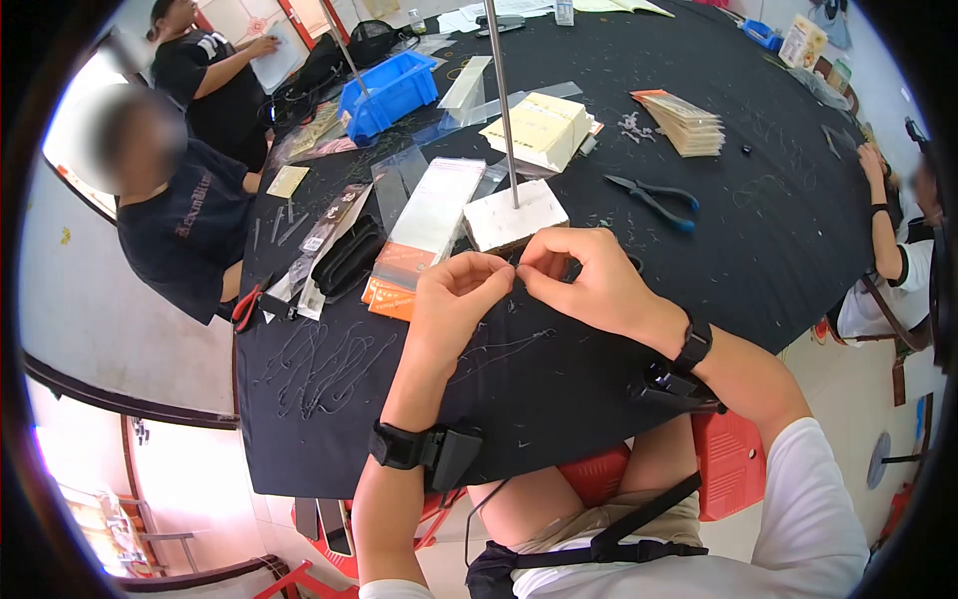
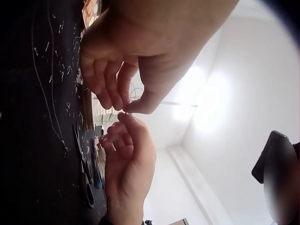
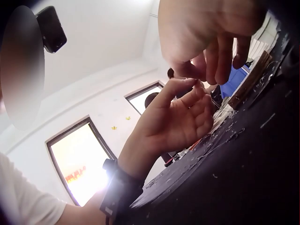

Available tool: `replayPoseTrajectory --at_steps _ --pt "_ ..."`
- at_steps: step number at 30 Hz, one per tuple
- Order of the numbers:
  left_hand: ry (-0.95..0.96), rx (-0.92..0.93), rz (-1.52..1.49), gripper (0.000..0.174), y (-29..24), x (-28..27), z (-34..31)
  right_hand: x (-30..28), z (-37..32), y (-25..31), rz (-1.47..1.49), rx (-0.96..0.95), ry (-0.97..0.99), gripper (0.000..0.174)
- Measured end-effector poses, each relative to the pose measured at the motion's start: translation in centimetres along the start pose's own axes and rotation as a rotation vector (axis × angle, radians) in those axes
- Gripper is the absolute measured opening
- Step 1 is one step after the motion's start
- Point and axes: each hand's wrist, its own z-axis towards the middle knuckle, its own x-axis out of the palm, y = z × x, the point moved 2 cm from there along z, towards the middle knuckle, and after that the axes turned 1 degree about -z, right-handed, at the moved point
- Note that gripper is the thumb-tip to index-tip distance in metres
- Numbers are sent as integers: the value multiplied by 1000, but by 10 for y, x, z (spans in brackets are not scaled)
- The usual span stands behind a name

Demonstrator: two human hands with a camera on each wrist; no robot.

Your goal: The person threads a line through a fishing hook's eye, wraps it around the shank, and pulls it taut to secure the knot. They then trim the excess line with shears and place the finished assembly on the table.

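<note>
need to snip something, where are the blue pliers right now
In the head view the blue-handled pliers lie on the black table, just right of the white block holding the metal rod, beyond the right hand.
</note>
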Motion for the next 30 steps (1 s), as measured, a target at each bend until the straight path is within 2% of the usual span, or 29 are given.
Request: replayPoseTrajectory --at_steps 18,30 --pt "6 1 -118 15 -2 0 0 -1 0 -7 236 128 -77 10" --pt "-14 37 -146 18 -6 4 -1 0 0 -5 334 204 -23 12"
